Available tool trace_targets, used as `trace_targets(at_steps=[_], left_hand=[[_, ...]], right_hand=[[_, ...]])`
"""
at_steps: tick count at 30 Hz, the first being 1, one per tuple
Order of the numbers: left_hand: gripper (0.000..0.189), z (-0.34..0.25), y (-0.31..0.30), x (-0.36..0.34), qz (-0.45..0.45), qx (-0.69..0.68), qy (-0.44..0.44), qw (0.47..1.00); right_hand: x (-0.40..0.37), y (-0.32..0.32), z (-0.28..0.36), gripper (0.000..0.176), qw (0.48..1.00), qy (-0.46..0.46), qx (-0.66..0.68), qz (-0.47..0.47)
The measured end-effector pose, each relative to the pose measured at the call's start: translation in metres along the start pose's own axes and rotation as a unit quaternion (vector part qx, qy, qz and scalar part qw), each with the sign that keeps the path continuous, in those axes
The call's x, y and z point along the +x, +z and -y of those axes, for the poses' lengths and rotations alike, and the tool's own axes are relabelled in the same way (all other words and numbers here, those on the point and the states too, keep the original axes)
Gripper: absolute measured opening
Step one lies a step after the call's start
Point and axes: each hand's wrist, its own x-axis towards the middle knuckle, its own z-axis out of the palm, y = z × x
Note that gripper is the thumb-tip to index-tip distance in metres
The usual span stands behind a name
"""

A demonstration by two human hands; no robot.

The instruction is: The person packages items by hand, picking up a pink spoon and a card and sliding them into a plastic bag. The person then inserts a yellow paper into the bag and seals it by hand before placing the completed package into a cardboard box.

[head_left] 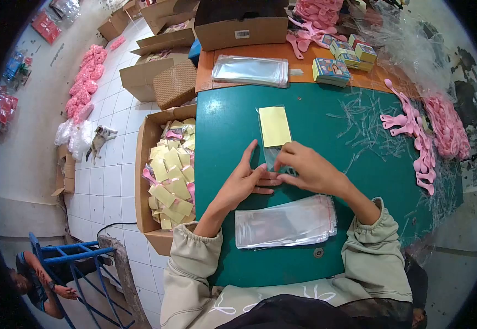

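A clear plastic bag [272,156] with a yellow card [275,126] in its upper part lies on the green table top [227,126]. My right hand [310,169] is curled over the lower end of this bag, its fingertips pinching the plastic. From the other side my left hand [241,182] rests flat at the same end, forefinger stretched away from me and the other fingers reaching under my right hand. A stack of clear plastic bags [285,222] lies between my forearms, close to the front edge.
Left of the table, a cardboard box [145,211] holds many yellow-carded packs. Pink spoons [408,123] and plastic strips [367,129] lie at the right. Toward the back are more bags [252,70] and small card boxes [330,71]. A cat [101,141] and a person [43,277] are at left.
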Motion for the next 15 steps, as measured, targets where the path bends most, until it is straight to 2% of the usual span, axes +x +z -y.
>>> trace_targets(at_steps=[9, 12, 15], left_hand=[[0.065, 0.005, -0.009, 0.000, 0.016, -0.061, -0.023, 0.998], [0.064, 0.005, -0.007, 0.002, 0.003, -0.097, -0.011, 0.995], [0.058, 0.007, -0.001, 0.008, -0.016, -0.020, 0.035, 0.999]], right_hand=[[0.003, 0.014, 0.006, 0.016, 0.996, -0.036, -0.085, -0.007], [0.002, 0.025, 0.004, 0.017, 0.980, -0.089, -0.167, -0.067], [0.001, 0.026, 0.011, 0.015, 0.976, -0.109, -0.177, -0.069]])
